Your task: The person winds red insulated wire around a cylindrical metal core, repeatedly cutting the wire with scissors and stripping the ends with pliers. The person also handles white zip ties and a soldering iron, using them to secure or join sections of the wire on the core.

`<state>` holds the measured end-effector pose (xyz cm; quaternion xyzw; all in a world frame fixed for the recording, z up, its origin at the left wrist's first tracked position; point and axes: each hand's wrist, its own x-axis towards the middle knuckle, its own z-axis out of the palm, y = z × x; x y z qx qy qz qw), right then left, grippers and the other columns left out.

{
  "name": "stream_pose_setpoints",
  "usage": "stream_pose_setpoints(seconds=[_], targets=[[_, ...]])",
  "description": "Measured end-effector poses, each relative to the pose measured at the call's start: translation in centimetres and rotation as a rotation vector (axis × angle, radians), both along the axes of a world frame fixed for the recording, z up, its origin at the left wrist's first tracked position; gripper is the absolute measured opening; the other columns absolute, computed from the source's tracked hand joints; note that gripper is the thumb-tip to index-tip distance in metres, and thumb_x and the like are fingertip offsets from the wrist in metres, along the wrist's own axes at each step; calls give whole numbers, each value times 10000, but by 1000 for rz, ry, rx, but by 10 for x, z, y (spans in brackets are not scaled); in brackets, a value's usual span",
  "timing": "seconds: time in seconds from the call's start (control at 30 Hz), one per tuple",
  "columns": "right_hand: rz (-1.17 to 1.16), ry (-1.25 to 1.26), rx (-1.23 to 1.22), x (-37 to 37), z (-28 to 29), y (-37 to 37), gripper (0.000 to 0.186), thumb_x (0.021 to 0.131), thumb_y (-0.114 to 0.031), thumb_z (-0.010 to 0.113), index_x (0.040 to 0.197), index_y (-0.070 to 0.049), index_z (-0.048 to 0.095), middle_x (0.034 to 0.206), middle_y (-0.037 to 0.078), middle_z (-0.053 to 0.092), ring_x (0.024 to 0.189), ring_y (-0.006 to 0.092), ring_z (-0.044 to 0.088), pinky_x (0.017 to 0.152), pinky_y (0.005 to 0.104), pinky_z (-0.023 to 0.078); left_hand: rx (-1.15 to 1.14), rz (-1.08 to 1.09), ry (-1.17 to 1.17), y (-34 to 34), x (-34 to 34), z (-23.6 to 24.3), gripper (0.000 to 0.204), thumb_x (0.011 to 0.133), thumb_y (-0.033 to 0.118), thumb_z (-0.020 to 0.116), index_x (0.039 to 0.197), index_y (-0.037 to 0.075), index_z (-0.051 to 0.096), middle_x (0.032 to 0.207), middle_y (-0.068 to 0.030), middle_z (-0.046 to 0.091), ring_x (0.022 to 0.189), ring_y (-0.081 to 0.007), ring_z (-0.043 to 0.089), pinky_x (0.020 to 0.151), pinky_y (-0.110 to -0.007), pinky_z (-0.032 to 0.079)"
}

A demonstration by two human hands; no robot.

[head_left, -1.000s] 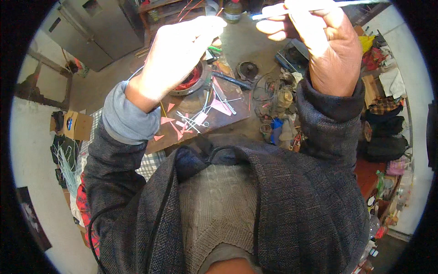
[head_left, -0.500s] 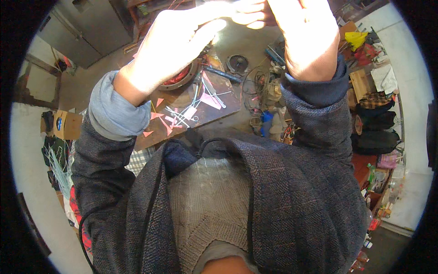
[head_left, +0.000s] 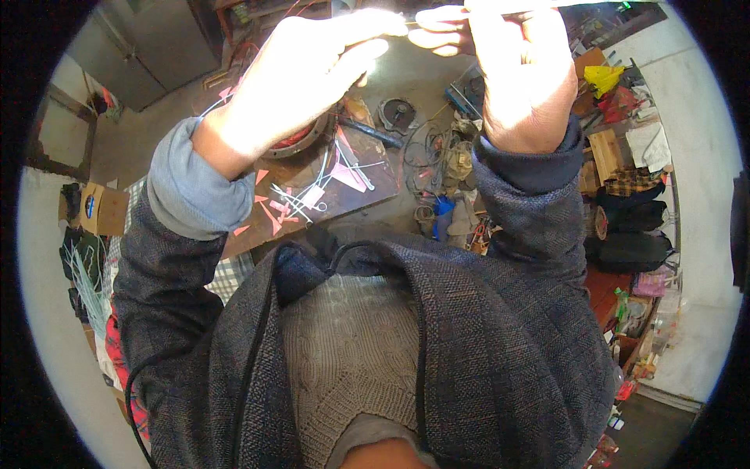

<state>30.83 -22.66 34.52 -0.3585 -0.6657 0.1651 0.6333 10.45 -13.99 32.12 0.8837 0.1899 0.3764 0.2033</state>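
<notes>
Both hands are raised high over the bench in bright light. My left hand [head_left: 297, 86] pinches a thin wire [head_left: 412, 23] at its fingertips, partly washed out by glare. My right hand [head_left: 519, 82] is closed on a long thin pale rod or tube [head_left: 587, 5], its fingertips close beside my left ones. Below my left hand a round metal motor part with red windings [head_left: 293, 137] lies on the worn board [head_left: 363, 191], partly hidden by my arm. Pink paper triangles [head_left: 348, 176], pale wire or sleeving pieces and small scissor-like tools [head_left: 316, 205] lie near it.
A dark bar [head_left: 367, 133] crosses the board's back. A round metal part [head_left: 397, 115] and tangled cables [head_left: 422, 176] lie on the floor beyond. A grey cabinet [head_left: 141, 62] stands back left; a cardboard box [head_left: 101, 207] at left; crowded shelves with cloths and bags [head_left: 629, 234] line the right.
My right hand has moved left, bringing its fingertips close to my left hand's. My left hand has risen slightly. The view of the room has shifted a little.
</notes>
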Motion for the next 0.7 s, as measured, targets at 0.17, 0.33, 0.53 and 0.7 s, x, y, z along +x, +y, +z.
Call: stream_pose_setpoints(seconds=[0.17,0.33,0.53,0.7], targets=[[17,76,57,0,-5,3,154,1048,-63,535,1159,41,507,971,221,715,859,276,730,802,389,605,-54,-14,38,-2,0,5,264,1025,180,588,1229,50,695,1004,-157,734,818,-259,728,762,-341,578],[-10,-30,27,0,-7,4,185,1058,-108,540,1155,46,508,971,212,726,854,266,737,796,376,606,24,-19,50,0,3,1,278,1035,205,595,1280,116,690,955,-115,724,712,-188,688,724,-315,551],[-8,-28,-7,2,-6,1,184,1059,-117,545,1152,36,503,980,214,728,855,262,738,786,373,607,72,-80,-23,4,0,2,263,1025,183,578,1184,10,697,1035,-191,746,868,-312,754,784,-363,593],[34,91,-48,2,-7,2,178,1055,-109,553,1153,32,506,979,212,731,857,264,740,792,369,606,19,-64,1,1,0,3,276,1027,189,569,1198,12,696,1044,-189,746,873,-318,751,796,-369,591]])
